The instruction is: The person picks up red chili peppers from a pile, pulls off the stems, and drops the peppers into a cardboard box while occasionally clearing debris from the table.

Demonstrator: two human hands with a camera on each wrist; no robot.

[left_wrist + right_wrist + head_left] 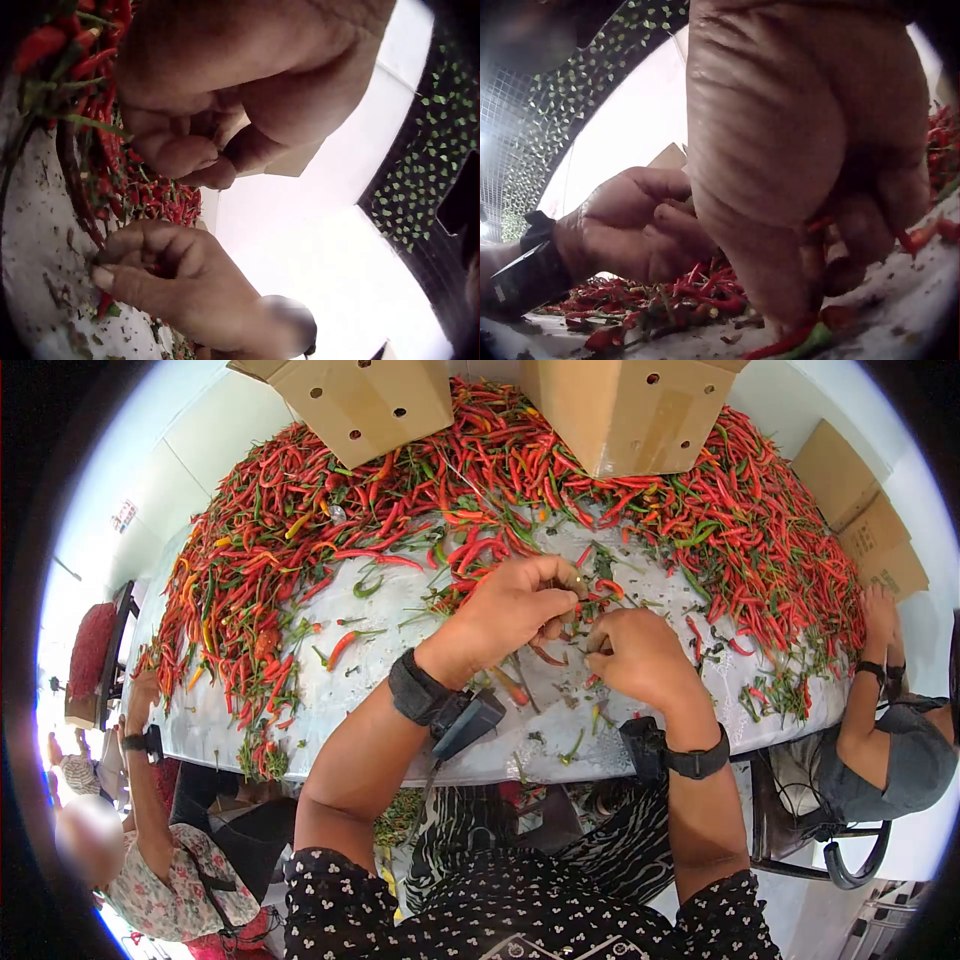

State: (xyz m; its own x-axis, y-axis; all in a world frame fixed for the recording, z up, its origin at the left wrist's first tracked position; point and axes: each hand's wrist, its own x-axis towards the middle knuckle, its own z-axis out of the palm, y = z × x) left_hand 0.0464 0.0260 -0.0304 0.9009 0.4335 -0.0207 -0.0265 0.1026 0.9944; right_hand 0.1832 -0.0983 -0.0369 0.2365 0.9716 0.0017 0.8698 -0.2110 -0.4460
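Note:
Both hands are close together over the middle of the table. My left hand (515, 605) has its thumb brought against its curled fingers; in the left wrist view a green stem (94, 124) overlaps its fingers, and I cannot tell whether they hold it. To its right, my right hand (645, 655) is curled, thumb near forefinger. Bits of a red chili pepper (819, 223) show between its fingers in the right wrist view. Below it on the table lies a red chili (784, 345) beside a green piece. A brownish chili (548, 657) appears just under the left hand.
A big heap of red chilies (790, 540) curves around the table's far side. Two cardboard boxes (375, 410) (625, 420) stand in it. Loose chilies and stem scraps dot the white tabletop (340, 735). One person (190, 870) sits left, another (890, 750) right.

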